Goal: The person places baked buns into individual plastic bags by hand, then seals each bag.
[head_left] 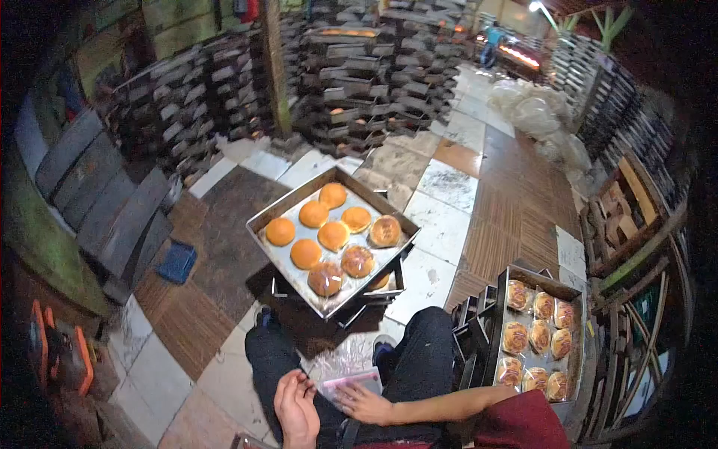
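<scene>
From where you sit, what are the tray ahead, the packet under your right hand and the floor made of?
Tray: probably sheet metal, dull and stained, judging by its thin, pale-edged rim.
Packet: likely glossy plastic film, being see-through, crinkled and full of glints.
Floor: apparently smooth ceramic tile, given its squared joints; the striped brown squares look wooden, perhaps only printed.

Maroon sleeve, dark trousers

The right sleeve is plain deep maroon and short, leaving the forearm bare. Left hand and right hand are ungloved. The trousers look black; the footwear is dark, its details too small to tell.
</scene>
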Demonstrator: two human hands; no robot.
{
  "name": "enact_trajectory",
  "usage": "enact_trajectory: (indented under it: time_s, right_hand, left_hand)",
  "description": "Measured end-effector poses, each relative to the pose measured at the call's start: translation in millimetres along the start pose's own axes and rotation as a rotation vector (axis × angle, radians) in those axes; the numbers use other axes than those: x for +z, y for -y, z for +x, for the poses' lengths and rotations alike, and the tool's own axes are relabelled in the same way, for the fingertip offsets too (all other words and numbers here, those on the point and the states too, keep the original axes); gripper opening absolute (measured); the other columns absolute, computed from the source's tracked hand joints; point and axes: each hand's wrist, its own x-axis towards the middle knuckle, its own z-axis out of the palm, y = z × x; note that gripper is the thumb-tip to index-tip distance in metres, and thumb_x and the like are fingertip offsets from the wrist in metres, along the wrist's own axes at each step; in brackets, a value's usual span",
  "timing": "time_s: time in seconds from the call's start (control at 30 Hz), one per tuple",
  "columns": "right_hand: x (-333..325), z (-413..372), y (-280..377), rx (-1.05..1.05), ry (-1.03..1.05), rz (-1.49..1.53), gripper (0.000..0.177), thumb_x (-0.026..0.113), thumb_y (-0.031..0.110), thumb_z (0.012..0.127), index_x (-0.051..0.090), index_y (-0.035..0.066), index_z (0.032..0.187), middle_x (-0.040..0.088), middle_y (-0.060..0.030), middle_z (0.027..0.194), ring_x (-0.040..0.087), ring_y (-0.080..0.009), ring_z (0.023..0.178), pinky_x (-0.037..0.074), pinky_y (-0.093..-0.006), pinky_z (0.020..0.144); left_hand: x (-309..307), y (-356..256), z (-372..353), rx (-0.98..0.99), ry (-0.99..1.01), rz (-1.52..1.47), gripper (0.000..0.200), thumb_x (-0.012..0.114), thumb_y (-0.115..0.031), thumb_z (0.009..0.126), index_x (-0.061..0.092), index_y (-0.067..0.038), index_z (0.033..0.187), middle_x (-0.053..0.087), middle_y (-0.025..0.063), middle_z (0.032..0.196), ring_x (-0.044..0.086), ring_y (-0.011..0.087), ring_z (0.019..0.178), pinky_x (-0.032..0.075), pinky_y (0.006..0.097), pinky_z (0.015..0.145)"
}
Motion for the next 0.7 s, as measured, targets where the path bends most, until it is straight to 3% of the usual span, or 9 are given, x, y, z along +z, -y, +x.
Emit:
enact_trajectory:
  time_s: [0.07,0.1,0.17,0.3,0.4,0.5,0.57,0.63,0.7]
  right_hand:
    - [-12.4,19.6,0.1,0.248,-0.038,0.470,0.032,0.049,0.019,0.082,0.045,0.003,0.110,0.048,-0.0223,0.119,0.054,-0.0404,0.097,0.047,-0.0450,0.076]
    - [-32.6,-14.2,-7.8,0.275,0.015,0.435,0.032,0.049,0.019,0.082,0.045,0.003,0.110,0.048,-0.0223,0.119,0.054,-0.0404,0.097,0.047,-0.0450,0.076]
    - [-42.2,2.3,-12.3,0.486,0.242,0.594,0.034,0.052,0.024,0.084,0.047,0.002,0.108,0.058,-0.0232,0.095,0.058,-0.0406,0.083,0.048,-0.0476,0.068]
    - [-24.5,15.3,-35.1,0.460,-0.089,0.797,0.029,0.057,0.027,0.083,0.059,0.000,0.093,0.059,-0.0174,0.072,0.058,-0.0350,0.068,0.046,-0.0416,0.061]
    - [-109.4,26.7,-59.2,0.542,-0.509,0.896,0.016,0.056,0.017,0.080,0.062,0.006,0.090,0.059,-0.0157,0.090,0.054,-0.0336,0.087,0.043,-0.0397,0.076]
    - [-156.6,22.7,-45.5,0.052,-0.342,0.595,0.017,0.057,0.014,0.074,0.064,0.010,0.090,0.055,-0.0108,0.105,0.046,-0.0306,0.109,0.035,-0.0468,0.092]
    - [-170.8,17.6,-51.8,-0.047,-0.310,0.425,0.018,0.057,0.014,0.072,0.063,0.011,0.088,0.052,-0.0089,0.110,0.040,-0.0304,0.116,0.028,-0.0525,0.097]
    - [-184.0,13.9,-64.4,-0.149,-0.274,0.248,0.016,0.056,0.013,0.070,0.062,0.011,0.084,0.050,-0.0071,0.114,0.029,-0.0316,0.127,0.013,-0.0616,0.105]
    - [-205.9,13.5,-80.2,-0.213,-0.213,0.206,0.013,0.055,0.014,0.071,0.061,0.009,0.082,0.049,-0.0080,0.118,0.029,-0.0322,0.127,0.018,-0.0606,0.103]
  left_hand:
    - [-3.3,-6.5,14.0,0.000,-0.100,-0.037,0.015,0.046,-0.009,0.087,0.053,-0.007,0.100,0.053,0.0026,0.092,0.049,0.0123,0.080,0.040,0.0258,0.069]
    - [-7.6,22.7,-2.1,0.038,-0.069,0.053,0.033,0.050,-0.033,0.087,0.052,-0.005,0.105,0.053,0.0061,0.093,0.050,0.0194,0.086,0.041,0.0327,0.079]
    - [7.0,5.1,-5.1,-0.036,-0.134,-0.136,0.013,0.052,-0.019,0.088,0.055,-0.008,0.093,0.054,0.0013,0.081,0.049,0.0126,0.079,0.038,0.0276,0.072]
    - [6.0,16.2,-18.0,-0.116,-0.104,-0.135,0.012,0.050,-0.021,0.089,0.055,-0.009,0.089,0.053,0.0030,0.082,0.050,0.0158,0.074,0.039,0.0297,0.069]
    - [-14.9,24.2,-7.8,-0.182,-0.082,-0.089,0.016,0.049,-0.021,0.090,0.054,-0.007,0.096,0.056,0.0060,0.096,0.055,0.0190,0.080,0.043,0.0318,0.071]
    - [-21.8,4.0,15.1,-0.602,0.248,-0.259,0.099,0.040,-0.080,0.066,0.041,0.001,0.122,0.049,0.0188,0.115,0.043,0.0410,0.110,0.031,0.0597,0.092]
    - [-20.5,-10.4,25.7,-0.604,0.138,-0.729,0.098,0.041,-0.077,0.069,0.038,0.003,0.125,0.044,0.0228,0.123,0.044,0.0437,0.109,0.032,0.0637,0.089]
    - [-35.2,-29.4,40.3,-0.440,0.500,-0.147,0.098,0.043,-0.075,0.070,0.036,0.005,0.125,0.042,0.0259,0.124,0.047,0.0434,0.107,0.034,0.0626,0.089]
    - [6.3,-64.8,20.4,-0.387,0.482,-0.173,0.068,0.056,-0.051,0.080,0.048,0.008,0.112,0.055,0.0260,0.106,0.059,0.0345,0.087,0.048,0.0479,0.077]
